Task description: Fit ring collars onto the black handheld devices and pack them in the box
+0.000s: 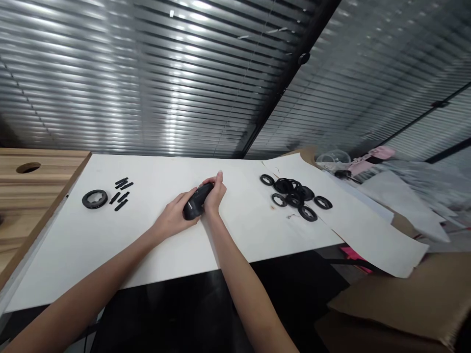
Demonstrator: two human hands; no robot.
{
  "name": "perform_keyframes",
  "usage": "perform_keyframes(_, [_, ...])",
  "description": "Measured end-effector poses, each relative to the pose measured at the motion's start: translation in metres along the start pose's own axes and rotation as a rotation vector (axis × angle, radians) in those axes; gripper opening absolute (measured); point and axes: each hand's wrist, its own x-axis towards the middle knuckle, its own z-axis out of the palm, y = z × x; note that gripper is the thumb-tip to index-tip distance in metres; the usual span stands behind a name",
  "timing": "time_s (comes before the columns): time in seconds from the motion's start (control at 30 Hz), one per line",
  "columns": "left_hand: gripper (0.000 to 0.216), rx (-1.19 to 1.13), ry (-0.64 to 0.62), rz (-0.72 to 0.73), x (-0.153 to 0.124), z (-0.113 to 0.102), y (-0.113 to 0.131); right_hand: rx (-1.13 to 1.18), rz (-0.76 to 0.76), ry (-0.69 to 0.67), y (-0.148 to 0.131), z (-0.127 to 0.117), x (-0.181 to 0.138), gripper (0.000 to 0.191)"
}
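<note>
A black computer mouse (197, 202) with small white lettering is held between both hands, tilted above the white table (154, 260). My left hand (175, 215) wraps its near, rounded end. Around the far end closes my right hand (215, 194), thumb pointing up. Part of the mouse is hidden by the fingers. To the left, a thick black ring (87, 201) with a notched inner edge lies flat. Beside it are several short black strips (121, 197). On the right is a loose pile of black rings (294, 200), some overlapping.
A wooden surface (44, 181) with an oval hole adjoins the table's left side. Metal blinds (165, 78) rise behind the table. White paper sheets (368, 240) overhang the right end, near cardboard (405, 299), clear plastic (415, 171) and a pink item (382, 153).
</note>
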Motion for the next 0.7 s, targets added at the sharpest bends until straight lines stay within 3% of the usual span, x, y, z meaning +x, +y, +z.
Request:
perform_keyframes(0.2, [0.08, 0.043, -0.042, 0.095, -0.004, -0.004, 0.002, 0.09, 0.082, 0.094, -0.001, -0.003, 0.003, 0.069])
perform_keyframes(0.37, [0.079, 0.013, -0.038, 0.076, -0.003, -0.007, 0.005, 0.185, 0.212, 0.06, -0.001, -0.004, 0.007, 0.068])
perform_keyframes(0.5, [0.076, -0.113, 0.001, -0.058, 0.002, -0.006, 0.009, 0.327, 0.333, 0.025, 0.002, -0.007, 0.016, 0.064])
perform_keyframes(0.6, [0.085, -0.296, -0.016, -0.235, 0.005, -0.008, 0.017, 0.447, 0.408, 0.027, 0.006, -0.012, 0.022, 0.062])
perform_keyframes(0.7, [0.091, -0.399, -0.033, -0.317, 0.007, -0.012, 0.024, 0.644, 0.439, 0.029, 0.008, -0.017, 0.024, 0.059])
